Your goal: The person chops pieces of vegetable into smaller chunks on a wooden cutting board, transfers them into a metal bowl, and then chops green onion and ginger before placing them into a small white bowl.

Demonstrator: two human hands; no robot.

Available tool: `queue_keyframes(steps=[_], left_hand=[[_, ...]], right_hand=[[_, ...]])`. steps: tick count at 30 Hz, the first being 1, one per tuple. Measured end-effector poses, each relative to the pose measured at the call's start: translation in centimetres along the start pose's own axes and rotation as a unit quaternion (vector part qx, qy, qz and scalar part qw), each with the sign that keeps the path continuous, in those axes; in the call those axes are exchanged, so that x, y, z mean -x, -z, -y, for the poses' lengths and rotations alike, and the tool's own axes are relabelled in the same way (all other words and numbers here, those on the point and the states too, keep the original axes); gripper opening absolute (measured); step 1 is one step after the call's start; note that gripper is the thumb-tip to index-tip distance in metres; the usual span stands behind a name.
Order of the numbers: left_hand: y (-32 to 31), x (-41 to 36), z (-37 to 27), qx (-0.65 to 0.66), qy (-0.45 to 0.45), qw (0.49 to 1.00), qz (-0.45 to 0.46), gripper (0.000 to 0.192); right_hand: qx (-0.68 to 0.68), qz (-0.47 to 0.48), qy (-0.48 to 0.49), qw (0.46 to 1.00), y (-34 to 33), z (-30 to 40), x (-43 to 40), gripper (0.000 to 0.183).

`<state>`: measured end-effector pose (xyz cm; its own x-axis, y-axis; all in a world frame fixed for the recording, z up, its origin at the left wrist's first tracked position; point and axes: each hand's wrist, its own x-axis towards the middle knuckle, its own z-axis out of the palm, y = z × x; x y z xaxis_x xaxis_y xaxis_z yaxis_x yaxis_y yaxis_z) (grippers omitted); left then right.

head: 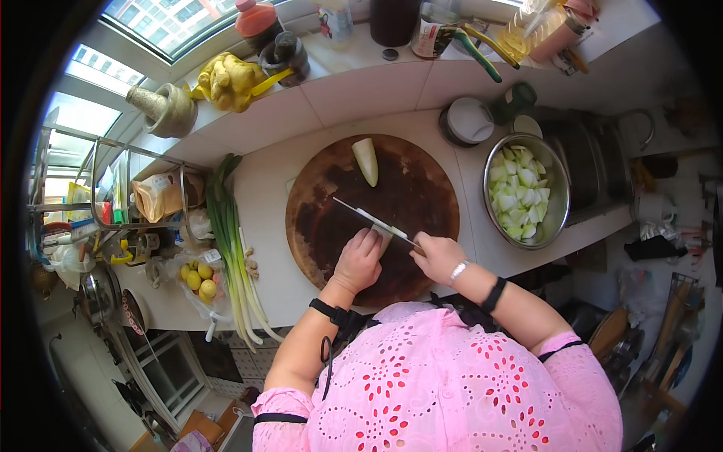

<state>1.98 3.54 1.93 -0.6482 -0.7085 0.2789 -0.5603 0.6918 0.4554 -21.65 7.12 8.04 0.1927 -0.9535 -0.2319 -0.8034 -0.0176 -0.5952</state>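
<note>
A round, dark wooden chopping board [316, 226] lies on the counter before me. My right hand [436, 257] grips the handle of a kitchen knife [349, 205], seen nearly edge-on and slanting across the board. A pale green gourd or melon piece [385, 240] is held down by the bent fingers of my left hand [359, 259], right beside the blade. A thin pale slice [370, 218] is against the blade's far side. Farther back on the board rests another long, pale wedge [366, 162]. What the left palm covers is hidden.
A steel bowl [556, 226] of cut pale green chunks [519, 192] stands right of the board, near the sink [582, 164]. Green onions [231, 237] and bagged yellow fruits [199, 279] lie left. Mortars [175, 116], ginger [229, 82] and green-handled pliers [477, 55] occupy the back ledge.
</note>
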Motion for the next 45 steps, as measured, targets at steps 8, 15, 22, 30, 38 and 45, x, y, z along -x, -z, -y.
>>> queue_keyframes(steps=[8,15,22,30,38,45], left_hand=[[0.4,-0.5,0.3,0.023,-0.007,0.999,-0.028,0.054],[0.4,0.7,0.7,0.008,0.003,0.999,-0.034,0.052],[0.3,0.8,1.0,0.015,0.000,0.999,-0.030,0.047],[0.7,0.3,0.7,0.010,-0.022,0.998,-0.055,0.043],[0.3,1.3,1.3,0.014,-0.017,0.998,-0.067,0.045],[0.1,1.0,1.1,0.006,-0.018,0.998,-0.062,0.041]], right_hand=[[0.006,-0.011,0.009,1.000,-2.5,-0.6,-0.9,0.024],[0.033,0.043,-0.019,0.998,-0.4,1.9,0.5,0.023],[-0.021,-0.018,-0.007,1.000,-2.1,0.7,-0.4,0.023],[0.012,0.019,-0.034,0.999,-2.6,1.6,0.4,0.023],[-0.011,0.020,-0.035,0.999,-0.2,3.1,2.1,0.024],[-0.012,0.002,-0.009,1.000,-3.2,1.1,-1.7,0.022]])
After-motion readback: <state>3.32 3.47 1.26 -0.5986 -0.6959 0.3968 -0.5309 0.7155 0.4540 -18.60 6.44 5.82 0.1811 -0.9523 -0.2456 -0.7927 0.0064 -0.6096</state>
